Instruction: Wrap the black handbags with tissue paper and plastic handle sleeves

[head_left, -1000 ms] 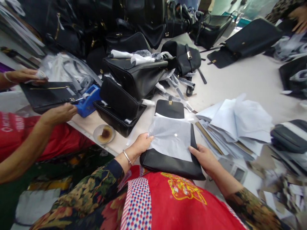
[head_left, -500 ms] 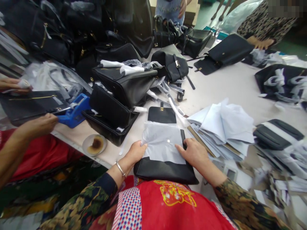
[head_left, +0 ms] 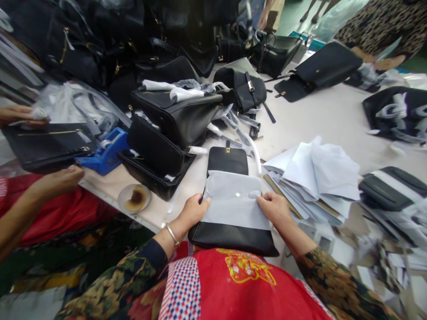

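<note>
A black leather bag [head_left: 233, 239] lies at the table's front edge, against the red apron. Over its upper body is spread a thin, whitish translucent sheet [head_left: 233, 211], and a small round stud shows through it. Beyond the sheet the bag's black flap [head_left: 228, 161], with a gold buckle, lies folded open. My left hand [head_left: 193, 212] grips the sheet's left edge, thumb on top, fingers partly hidden at the bag's side. My right hand [head_left: 275, 207] pinches the sheet's right edge between thumb and fingers.
Black bags [head_left: 180, 115] are stacked left of centre. Nearby are a dish with brown residue [head_left: 134, 198] and a blue tape dispenser [head_left: 105, 151]. White paper sheets [head_left: 310, 178] lie to the right. A co-worker's hand [head_left: 55, 182] is beside another bag at left; another person stands far right.
My right hand has moved outward to the sheet's right edge, and the sheet now covers the bag's dark right side. My left hand stays at the left edge.
</note>
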`<state>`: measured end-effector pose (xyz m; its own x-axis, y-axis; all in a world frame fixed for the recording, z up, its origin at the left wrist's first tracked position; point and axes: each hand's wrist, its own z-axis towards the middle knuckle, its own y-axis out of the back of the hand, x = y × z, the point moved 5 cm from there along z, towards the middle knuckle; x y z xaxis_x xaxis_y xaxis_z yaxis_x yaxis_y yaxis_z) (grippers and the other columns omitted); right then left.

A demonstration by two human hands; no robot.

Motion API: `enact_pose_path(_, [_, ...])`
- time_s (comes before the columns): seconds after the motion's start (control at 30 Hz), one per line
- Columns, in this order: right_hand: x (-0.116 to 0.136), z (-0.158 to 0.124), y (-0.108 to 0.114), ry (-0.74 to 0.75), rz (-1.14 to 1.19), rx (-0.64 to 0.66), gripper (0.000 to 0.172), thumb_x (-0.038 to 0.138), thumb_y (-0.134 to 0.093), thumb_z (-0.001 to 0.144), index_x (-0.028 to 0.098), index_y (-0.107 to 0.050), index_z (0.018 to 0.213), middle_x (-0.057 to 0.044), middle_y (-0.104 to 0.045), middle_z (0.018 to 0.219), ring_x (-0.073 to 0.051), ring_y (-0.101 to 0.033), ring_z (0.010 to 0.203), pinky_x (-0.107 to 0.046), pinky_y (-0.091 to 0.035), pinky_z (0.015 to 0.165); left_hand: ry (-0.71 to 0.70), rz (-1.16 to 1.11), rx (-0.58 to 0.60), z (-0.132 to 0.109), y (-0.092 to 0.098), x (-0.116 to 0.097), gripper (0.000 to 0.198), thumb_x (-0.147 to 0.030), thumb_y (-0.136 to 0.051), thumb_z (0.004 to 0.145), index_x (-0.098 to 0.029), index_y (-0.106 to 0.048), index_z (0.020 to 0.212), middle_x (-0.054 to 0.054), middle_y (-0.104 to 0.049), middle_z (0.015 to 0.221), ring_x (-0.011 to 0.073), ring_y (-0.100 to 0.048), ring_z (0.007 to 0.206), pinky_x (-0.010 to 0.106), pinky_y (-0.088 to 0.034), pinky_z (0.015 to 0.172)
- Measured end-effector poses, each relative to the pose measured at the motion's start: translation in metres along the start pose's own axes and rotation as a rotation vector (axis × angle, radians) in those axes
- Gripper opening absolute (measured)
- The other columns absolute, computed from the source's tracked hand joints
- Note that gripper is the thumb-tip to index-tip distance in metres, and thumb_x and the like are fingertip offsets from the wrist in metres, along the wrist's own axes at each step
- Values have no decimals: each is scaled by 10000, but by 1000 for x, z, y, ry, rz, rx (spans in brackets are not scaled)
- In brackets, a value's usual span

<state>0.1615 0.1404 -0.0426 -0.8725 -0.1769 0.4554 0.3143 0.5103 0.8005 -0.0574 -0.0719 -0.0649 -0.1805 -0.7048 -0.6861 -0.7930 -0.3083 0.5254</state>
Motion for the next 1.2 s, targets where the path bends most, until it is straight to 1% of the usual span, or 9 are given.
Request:
enact_pose_path(0.2, [2, -15, 4, -24, -98, -8, 201, 347, -528, 772, 222, -613, 640, -9, -610, 593, -185, -552, 635, -276, -329, 582, -42, 60, -34, -2, 1, -2, 365, -500, -564, 862, -163, -598, 726, 6, -603, 665, 160, -531, 661, 271, -346, 607])
enact_pose_path(0.47, [5, -14, 6, 48, -319, 87, 214, 330, -511, 830, 229, -611, 670, -42, -654, 664, -211, -582, 669, -297, -328, 582, -55, -6, -32, -5, 1, -5, 414, -516, -544, 860, -177, -514, 625, -33, -490, 587, 135, -454, 609, 264, -301, 582])
enact_pose_path(0.6, [29, -18, 16, 239, -555, 7, 227, 310, -495, 885, 184, -674, 826, -135, -699, 869, -276, -642, 798, -344, -409, 658, -35, -39, -10, -4, -1, -2, 420, -507, -534, 859, -179, -493, 599, -42, -450, 571, 125, -414, 595, 262, -290, 569])
enact_pose_path(0.7, [66, -21, 22, 529, -645, -129, 298, 296, -516, 899, 124, -684, 1075, -219, -637, 1208, -355, -599, 1083, -435, -447, 870, -28, -67, 12, -1, -2, -1, 409, -484, -544, 852, -179, -495, 584, -42, -443, 558, 120, -403, 581, 259, -284, 553])
enact_pose_path(0.83, [102, -15, -1, 856, -577, 48, 510, 397, -538, 933, 131, -572, 1366, -183, -456, 1503, -356, -406, 1373, -472, -341, 1105, 46, -229, 61, 3, -8, 10, 407, -519, -610, 812, -169, -548, 613, -26, -501, 559, 130, -454, 564, 254, -312, 528])
enact_pose_path(0.97, [104, 0, -37, 904, -570, 271, 742, 540, -563, 910, 186, -381, 1537, -159, -300, 1613, -385, -279, 1460, -523, -280, 1146, 231, -677, 225, 4, -23, 27, 429, -548, -725, 735, -132, -666, 819, 50, -674, 697, 195, -622, 644, 298, -476, 617])
enact_pose_path(1.07, [102, 6, -52, 900, -561, 333, 801, 589, -544, 906, 215, -302, 1572, -165, -277, 1621, -405, -280, 1452, -561, -272, 1131, 304, -889, 348, 4, -28, 34, 470, -512, -796, 677, -115, -683, 901, 108, -725, 805, 241, -684, 737, 364, -538, 753])
enact_pose_path(1.13, [102, 8, -54, 906, -550, 347, 827, 608, -558, 890, 223, -295, 1574, -170, -290, 1613, -405, -295, 1439, -563, -270, 1126, 297, -850, 404, 5, -23, 32, 455, -520, -756, 717, -113, -682, 906, 132, -733, 860, 265, -696, 809, 388, -540, 821])
enact_pose_path(1.2, [103, 9, -54, 911, -539, 358, 842, 611, -577, 876, 233, -293, 1574, -168, -316, 1599, -394, -313, 1426, -555, -272, 1121, 264, -576, 404, 6, -8, 22, 419, -534, -661, 800, -122, -680, 873, 141, -730, 881, 290, -690, 881, 406, -531, 861])
